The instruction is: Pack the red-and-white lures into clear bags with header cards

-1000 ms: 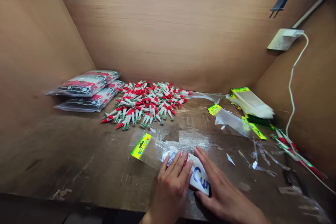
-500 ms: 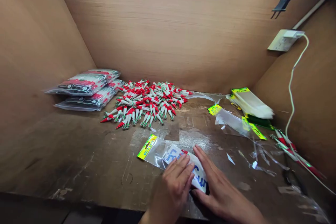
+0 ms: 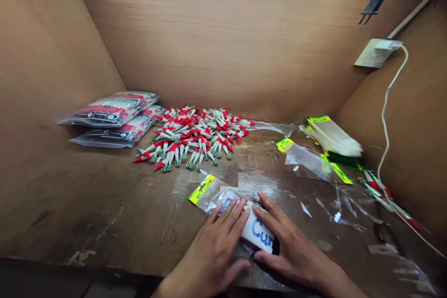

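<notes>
The left hand (image 3: 213, 251) hides part of the card (image 3: 260, 233); the bag stack (image 3: 335, 137) is blurred.

Brown board walls (image 3: 223, 46) enclose a scuffed wooden worktop (image 3: 104, 205); wall socket (image 3: 375, 52) at right.

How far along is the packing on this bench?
Done: filled packs stacked back left. In hand: left hand and right hand press flat on a clear bag with a white card. Remaining: a large pile of loose lures and a stack of empty bags.
</notes>
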The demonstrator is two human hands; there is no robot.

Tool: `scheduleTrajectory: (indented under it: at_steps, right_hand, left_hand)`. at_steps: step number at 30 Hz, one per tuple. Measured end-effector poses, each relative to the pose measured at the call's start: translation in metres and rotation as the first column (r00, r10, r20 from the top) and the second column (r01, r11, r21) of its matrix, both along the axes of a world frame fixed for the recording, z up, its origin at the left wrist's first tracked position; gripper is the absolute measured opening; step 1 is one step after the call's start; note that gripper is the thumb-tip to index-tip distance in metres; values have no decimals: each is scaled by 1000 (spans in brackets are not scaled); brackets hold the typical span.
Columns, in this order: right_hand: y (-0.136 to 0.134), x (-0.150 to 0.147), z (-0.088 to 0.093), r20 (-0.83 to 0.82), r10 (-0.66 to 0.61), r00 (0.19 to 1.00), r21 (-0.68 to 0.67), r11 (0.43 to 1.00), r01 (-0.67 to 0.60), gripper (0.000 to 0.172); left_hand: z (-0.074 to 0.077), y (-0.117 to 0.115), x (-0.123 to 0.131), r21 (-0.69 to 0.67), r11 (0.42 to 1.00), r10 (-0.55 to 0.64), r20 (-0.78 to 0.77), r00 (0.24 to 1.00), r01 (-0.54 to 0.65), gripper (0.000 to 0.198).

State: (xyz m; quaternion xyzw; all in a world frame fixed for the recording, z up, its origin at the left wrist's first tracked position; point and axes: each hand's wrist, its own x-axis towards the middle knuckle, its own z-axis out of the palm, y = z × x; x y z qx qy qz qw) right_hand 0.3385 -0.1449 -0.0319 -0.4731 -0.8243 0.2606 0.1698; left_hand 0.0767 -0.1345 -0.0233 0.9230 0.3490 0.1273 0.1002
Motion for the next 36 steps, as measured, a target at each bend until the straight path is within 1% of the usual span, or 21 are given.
scheduleTrajectory:
  at_steps: [1, 2, 4, 7, 9, 12, 14, 18, 20, 24, 27, 29, 33, 35, 36]
  right_hand:
    - [1, 0, 0, -9, 5, 1000, 16, 1000, -5, 89]
    - [3, -1, 0, -19, 14, 1000, 35, 999, -14, 88]
    - [8, -3, 2, -40, 38, 998, 66, 997, -35, 84]
    - [13, -6, 5, -73, 46, 996, 97, 994, -39, 82]
    - [14, -7, 6, -97, 19, 995, 120, 993, -7, 87]
    - [11, -9, 2, -91, -48, 995, 119, 991, 59, 91]
    - [6, -11, -3, -58, -102, 993, 79, 991, 106, 92]
    - [-5, -10, -13, -7, -195, 981, 12, 981, 195, 96]
    - [-9, -6, -14, 3, -187, 982, -11, 982, 187, 96]
    - [-10, 3, -6, -21, -111, 994, -64, 992, 109, 100]
    - [-3, 3, -1, -89, -157, 984, -61, 987, 152, 99]
    - [2, 0, 0, -128, -193, 973, -49, 981, 188, 101]
    - [8, -4, 2, -168, -214, 962, -10, 976, 216, 107]
    - [9, -5, 9, -173, -203, 964, 2, 978, 207, 107]
    - [9, -5, 15, -176, -186, 967, 7, 982, 190, 107]
  left_hand:
    - [6, 11, -2, -25, 1000, -10, -6, 1000, 10, 100]
    - [10, 24, -2, -49, 998, -47, -9, 999, 46, 108]
    - [15, 51, 0, -101, 984, -152, -13, 988, 150, 120]
    - [11, 83, 8, -185, 943, -283, -9, 959, 276, 125]
    - [5, 93, 14, -208, 927, -319, 6, 948, 313, 129]
    - [-4, 93, 18, -170, 934, -312, 43, 949, 315, 129]
    - [-6, 89, 19, -131, 944, -299, 53, 953, 303, 125]
    - [-2, 85, 19, -107, 949, -294, 26, 955, 295, 118]
    - [1, 85, 19, -114, 948, -296, 34, 955, 298, 115]
    - [1, 88, 22, -143, 936, -313, 75, 947, 321, 119]
    - [-1, 94, 24, -155, 926, -337, 75, 939, 345, 126]
    - [-2, 98, 25, -151, 923, -345, 79, 935, 353, 127]
    - [-2, 101, 27, -121, 921, -358, 115, 927, 370, 121]
    - [-1, 99, 29, -96, 926, -350, 145, 925, 365, 113]
    - [1, 98, 31, -80, 932, -337, 161, 928, 353, 109]
